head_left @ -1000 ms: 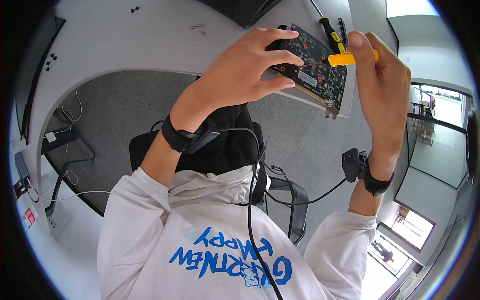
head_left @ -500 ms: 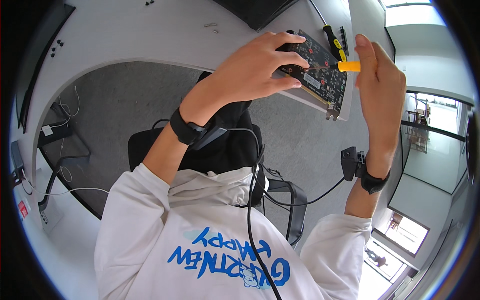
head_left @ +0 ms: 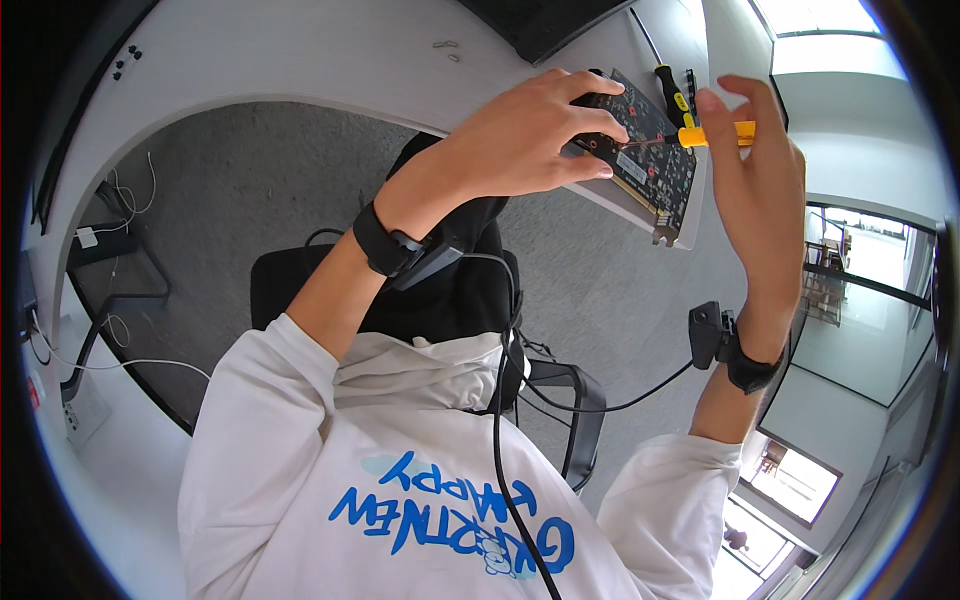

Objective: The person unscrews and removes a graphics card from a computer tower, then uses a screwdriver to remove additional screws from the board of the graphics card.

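A graphics card (head_left: 648,184) lies at the desk's right edge, its circuit-board side up and its metal bracket toward me. My left hand (head_left: 535,132) reaches over the card's left end and steadies it; the fingertips press on the board near the screwdriver's tip. In my right hand (head_left: 752,170) is a screwdriver (head_left: 688,137) with a yellow handle, lying nearly level between thumb and fingers. Its thin shaft slants left to the board beside my left fingertips. The exact contact point is too small to make out.
Beyond the card lie a black-and-yellow screwdriver (head_left: 672,88) and a slim black strip (head_left: 691,84). A black panel-like object (head_left: 545,22) sits at the back. Small metal pieces (head_left: 447,45) and several black screws (head_left: 125,62) are on the white desk (head_left: 300,60). A cable (head_left: 640,402) hangs from my right wrist.
My right thumb and forefinger have loosened and shifted along the yellow handle, baring more of it. The left hand stays on the card. The whole view has shifted slightly.
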A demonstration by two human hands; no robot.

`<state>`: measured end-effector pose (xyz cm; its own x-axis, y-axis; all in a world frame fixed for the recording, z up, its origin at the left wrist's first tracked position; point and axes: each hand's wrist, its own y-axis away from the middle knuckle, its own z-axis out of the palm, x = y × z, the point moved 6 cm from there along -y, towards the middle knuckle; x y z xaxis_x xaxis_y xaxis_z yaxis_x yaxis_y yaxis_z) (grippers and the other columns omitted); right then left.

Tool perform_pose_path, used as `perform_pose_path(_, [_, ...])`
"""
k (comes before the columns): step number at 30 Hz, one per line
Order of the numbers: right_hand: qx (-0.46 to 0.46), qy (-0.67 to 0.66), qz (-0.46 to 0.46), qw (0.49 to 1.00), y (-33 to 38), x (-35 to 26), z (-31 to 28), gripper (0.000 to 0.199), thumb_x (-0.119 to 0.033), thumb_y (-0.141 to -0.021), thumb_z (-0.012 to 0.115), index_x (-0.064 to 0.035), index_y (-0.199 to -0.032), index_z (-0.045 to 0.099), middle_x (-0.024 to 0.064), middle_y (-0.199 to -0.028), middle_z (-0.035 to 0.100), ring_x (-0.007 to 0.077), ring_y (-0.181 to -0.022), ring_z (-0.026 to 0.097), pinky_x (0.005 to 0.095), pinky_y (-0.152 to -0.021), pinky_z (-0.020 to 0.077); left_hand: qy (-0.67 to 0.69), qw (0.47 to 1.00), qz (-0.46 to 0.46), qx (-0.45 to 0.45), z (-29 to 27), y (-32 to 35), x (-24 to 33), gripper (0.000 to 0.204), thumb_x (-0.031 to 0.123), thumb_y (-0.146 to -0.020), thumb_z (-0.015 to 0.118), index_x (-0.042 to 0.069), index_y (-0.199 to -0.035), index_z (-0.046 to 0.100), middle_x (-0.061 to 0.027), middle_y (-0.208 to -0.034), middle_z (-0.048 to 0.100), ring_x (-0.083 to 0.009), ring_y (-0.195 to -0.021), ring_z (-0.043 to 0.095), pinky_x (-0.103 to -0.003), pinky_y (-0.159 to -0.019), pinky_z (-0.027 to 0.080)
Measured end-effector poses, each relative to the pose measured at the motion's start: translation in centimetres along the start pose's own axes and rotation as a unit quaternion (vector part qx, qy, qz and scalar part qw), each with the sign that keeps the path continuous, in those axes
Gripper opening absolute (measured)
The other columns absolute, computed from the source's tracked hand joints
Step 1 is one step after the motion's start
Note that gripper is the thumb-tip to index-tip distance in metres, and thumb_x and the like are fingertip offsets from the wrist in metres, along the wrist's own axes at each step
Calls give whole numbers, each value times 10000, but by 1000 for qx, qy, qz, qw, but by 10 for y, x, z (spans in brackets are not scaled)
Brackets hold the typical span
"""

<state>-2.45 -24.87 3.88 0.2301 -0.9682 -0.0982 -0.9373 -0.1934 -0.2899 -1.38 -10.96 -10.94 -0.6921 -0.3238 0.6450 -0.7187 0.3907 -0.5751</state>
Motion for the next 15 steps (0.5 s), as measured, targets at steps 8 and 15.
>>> perform_pose_path(8, [-79,-8,-30,996,-2,-1,-3,249,-218,-1024,625,-102,-1242,653,108,-921,700,203,-719,679,319,-651,511,14,1000,-6,1,1,0,-1,291,287,-890,776,187,-1163,755,-20,-1481,553,-272,-1350,525,-408,-1090,479])
perform_pose_path(15, [-77,-90,-112,987,1,2,-3,253,-187,-1014,652,-68,-1237,648,92,-917,662,195,-748,633,292,-662,491,7,1000,-1,-3,3,-1,0,301,309,-891,773,189,-1166,755,-14,-1492,543,-270,-1349,525,-408,-1081,487])
